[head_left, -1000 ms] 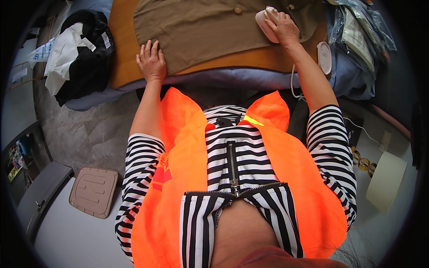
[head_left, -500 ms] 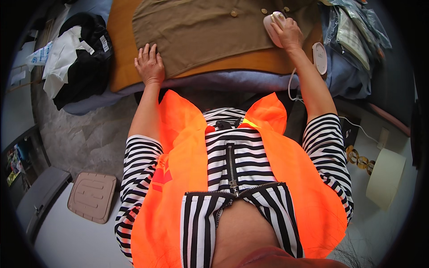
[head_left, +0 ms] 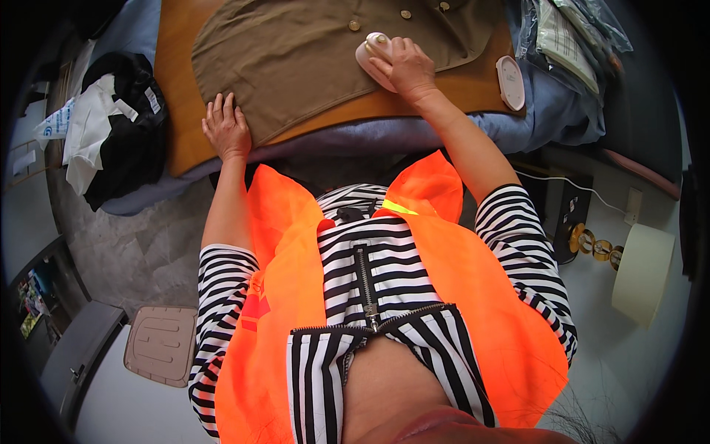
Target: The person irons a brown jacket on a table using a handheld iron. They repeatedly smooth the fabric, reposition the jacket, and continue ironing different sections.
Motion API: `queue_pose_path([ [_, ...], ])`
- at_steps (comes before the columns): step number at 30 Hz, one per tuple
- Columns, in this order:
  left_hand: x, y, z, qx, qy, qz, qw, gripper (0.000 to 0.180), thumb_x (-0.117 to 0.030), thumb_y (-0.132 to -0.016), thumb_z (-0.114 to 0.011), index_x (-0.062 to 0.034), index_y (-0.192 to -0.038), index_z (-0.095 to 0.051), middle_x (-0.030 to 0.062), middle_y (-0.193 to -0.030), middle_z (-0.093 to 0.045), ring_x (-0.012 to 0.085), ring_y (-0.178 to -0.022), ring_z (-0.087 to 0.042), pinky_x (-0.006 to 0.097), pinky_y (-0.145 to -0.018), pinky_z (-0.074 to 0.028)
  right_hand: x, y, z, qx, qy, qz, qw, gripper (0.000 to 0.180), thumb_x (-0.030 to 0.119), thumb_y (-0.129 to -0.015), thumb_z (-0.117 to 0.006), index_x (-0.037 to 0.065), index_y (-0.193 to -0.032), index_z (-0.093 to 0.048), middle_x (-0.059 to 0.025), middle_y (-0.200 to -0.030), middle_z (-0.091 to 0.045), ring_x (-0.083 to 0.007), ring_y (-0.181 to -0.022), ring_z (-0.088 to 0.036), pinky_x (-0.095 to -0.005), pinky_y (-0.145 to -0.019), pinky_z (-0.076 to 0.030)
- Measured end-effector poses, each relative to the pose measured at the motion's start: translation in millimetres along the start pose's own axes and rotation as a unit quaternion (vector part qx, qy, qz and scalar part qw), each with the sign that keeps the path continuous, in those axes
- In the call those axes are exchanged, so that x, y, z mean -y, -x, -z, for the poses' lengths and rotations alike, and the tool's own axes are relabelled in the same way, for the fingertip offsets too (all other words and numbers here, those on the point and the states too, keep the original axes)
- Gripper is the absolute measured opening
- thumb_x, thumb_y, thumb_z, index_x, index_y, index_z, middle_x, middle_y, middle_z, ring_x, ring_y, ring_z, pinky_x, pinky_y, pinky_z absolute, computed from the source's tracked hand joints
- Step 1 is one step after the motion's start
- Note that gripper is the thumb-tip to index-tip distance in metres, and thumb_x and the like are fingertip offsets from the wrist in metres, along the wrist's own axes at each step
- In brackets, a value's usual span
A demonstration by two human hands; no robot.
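Iron (head_left: 368,59) farther left on garment (head_left: 288,74)

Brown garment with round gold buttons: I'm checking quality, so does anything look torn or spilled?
Nothing stands out: the part of the brown cloth garment in view lies mostly flat, showing no clear tears or spills.

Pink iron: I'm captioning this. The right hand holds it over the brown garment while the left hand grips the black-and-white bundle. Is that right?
Not quite: the head view shows the left hand resting at the edge of the brown garment, apart from the bundle. The right hand does hold the pink iron.
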State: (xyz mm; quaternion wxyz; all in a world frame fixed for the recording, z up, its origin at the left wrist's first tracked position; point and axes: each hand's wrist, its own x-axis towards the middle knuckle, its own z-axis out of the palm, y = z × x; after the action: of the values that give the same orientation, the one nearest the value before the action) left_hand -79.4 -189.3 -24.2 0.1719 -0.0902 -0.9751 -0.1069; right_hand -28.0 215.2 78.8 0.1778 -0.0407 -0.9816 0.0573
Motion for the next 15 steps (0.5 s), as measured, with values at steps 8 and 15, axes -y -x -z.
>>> queue_pose_path([
  [8,-0.4,-0.2,2.2,-0.001,0.005,-0.002,1.000,0.040,-0.034,-0.100,-0.053,-0.0263,-0.139,-0.058,-0.0017,-0.152,-0.049,0.0230,-0.145,-0.038,0.054,-0.119,-0.023,-71.6,-9.6,-8.0,-0.001,0.081,-0.065,0.995,0.059,0.063,-0.084,-0.068,0.008,-0.105,-0.060,-0.0122,-0.100,-0.067,-0.0301,-0.092,-0.069,-0.0424,-0.075,-0.058],
  [15,-0.6,-0.1,2.0,-0.003,0.009,0.000,1.000,0.040,-0.033,-0.100,-0.053,-0.0262,-0.139,-0.059,-0.0015,-0.152,-0.049,0.0238,-0.144,-0.039,0.054,-0.119,-0.024,-118.2,-12.9,-4.9,0.015,0.100,-0.131,0.986,0.065,0.067,-0.083,-0.067,0.007,-0.108,-0.059,-0.0160,-0.104,-0.067,-0.0343,-0.097,-0.070,-0.0459,-0.079,-0.058],
])
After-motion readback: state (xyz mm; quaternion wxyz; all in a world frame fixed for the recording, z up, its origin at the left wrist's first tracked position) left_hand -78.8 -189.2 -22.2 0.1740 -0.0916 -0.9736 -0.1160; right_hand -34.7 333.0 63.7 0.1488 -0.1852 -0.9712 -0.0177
